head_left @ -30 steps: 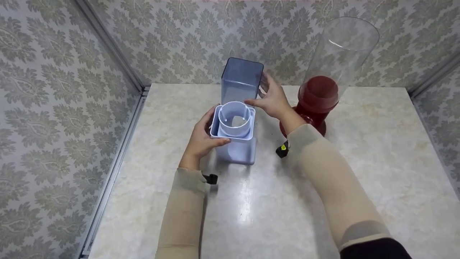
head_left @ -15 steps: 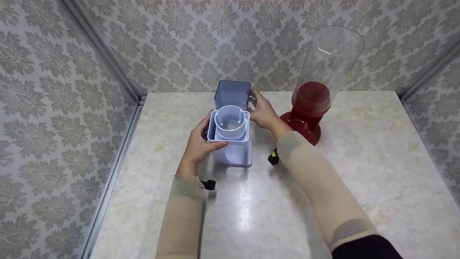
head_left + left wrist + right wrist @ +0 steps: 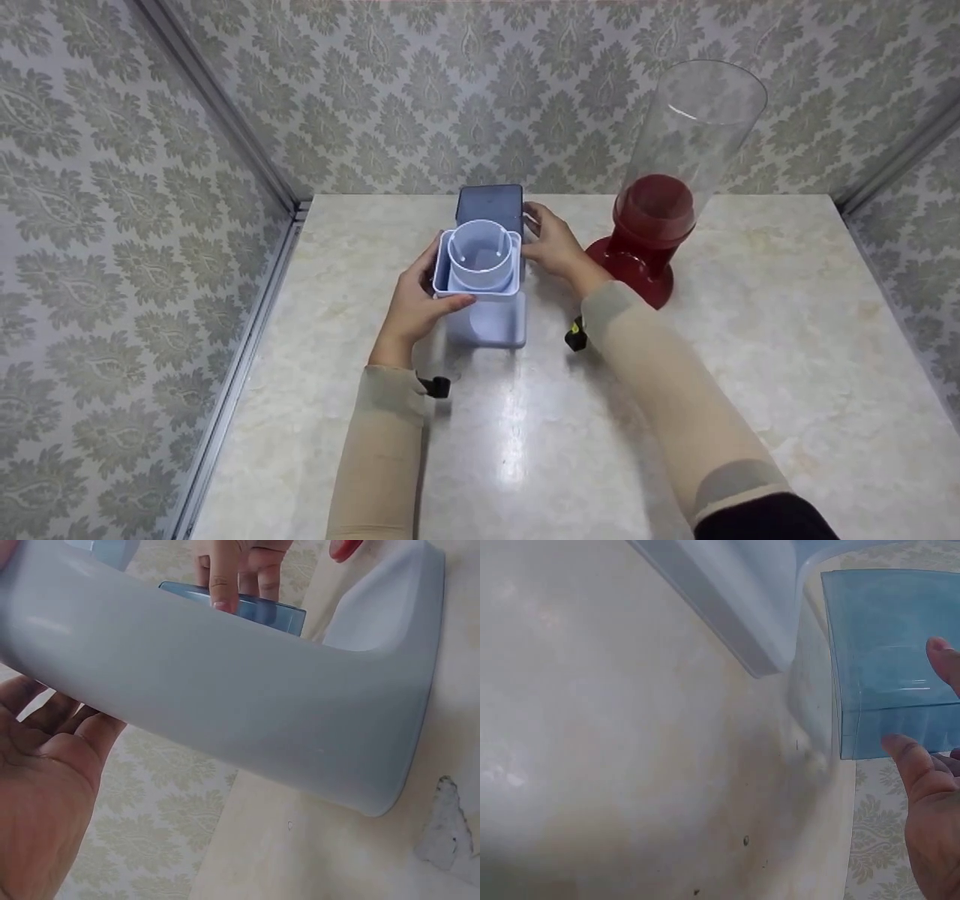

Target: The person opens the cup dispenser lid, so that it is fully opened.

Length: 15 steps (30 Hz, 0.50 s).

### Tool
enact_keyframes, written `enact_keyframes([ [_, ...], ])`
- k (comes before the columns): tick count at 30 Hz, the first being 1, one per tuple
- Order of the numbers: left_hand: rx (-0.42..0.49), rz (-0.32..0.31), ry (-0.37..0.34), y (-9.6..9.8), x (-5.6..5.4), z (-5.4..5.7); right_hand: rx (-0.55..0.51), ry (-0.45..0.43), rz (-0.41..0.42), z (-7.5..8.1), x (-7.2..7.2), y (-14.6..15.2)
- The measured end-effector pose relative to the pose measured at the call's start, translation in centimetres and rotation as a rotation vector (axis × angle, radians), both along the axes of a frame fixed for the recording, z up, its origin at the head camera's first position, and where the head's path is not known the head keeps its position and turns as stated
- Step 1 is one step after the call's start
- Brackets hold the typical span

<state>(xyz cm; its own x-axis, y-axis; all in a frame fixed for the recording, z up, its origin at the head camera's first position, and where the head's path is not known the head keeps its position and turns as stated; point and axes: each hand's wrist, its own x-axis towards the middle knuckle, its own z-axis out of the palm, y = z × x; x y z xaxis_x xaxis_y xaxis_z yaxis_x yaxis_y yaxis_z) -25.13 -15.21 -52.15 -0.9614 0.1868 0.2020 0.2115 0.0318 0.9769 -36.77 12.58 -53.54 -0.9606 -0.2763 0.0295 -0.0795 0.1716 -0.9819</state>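
Observation:
A pale blue plastic dispenser base (image 3: pixel 487 322) stands upright on the table, with a square rim and a round collar (image 3: pixel 480 259) at its top. My left hand (image 3: pixel 411 307) holds the left side of that rim, thumb across the front. Behind the base, my right hand (image 3: pixel 556 246) grips a translucent blue square container (image 3: pixel 490 204) by its right side. In the right wrist view, thumb and fingers lie on different faces of the container (image 3: pixel 885 637). Its lower part is hidden behind the base in the head view; whether it touches the table I cannot tell.
To the right stands a red dispenser base (image 3: pixel 654 214) carrying a tall clear cylinder (image 3: pixel 701 139). The marbled table (image 3: pixel 337 255) meets patterned walls at the back and sides. A metal rail (image 3: pixel 240 367) runs along the left edge.
My right hand has lowered the translucent blue container behind the base. My left hand keeps its hold on the rim. The head view has shifted slightly.

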Motion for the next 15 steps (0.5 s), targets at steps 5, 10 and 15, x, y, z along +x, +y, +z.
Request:
enact_keyframes([
  [5,-0.020,-0.013,0.008,0.1,0.1,0.1,0.005,0.017,-0.028,-0.3,0.3,0.1],
  [10,-0.010,-0.024,0.015,0.0,0.0,0.0,0.065,0.043,-0.033,-0.7,0.6,-0.2],
  [15,0.018,-0.042,0.019,-0.3,-0.1,-0.1,0.156,0.057,-0.011,-1.3,1.0,-0.7],
])
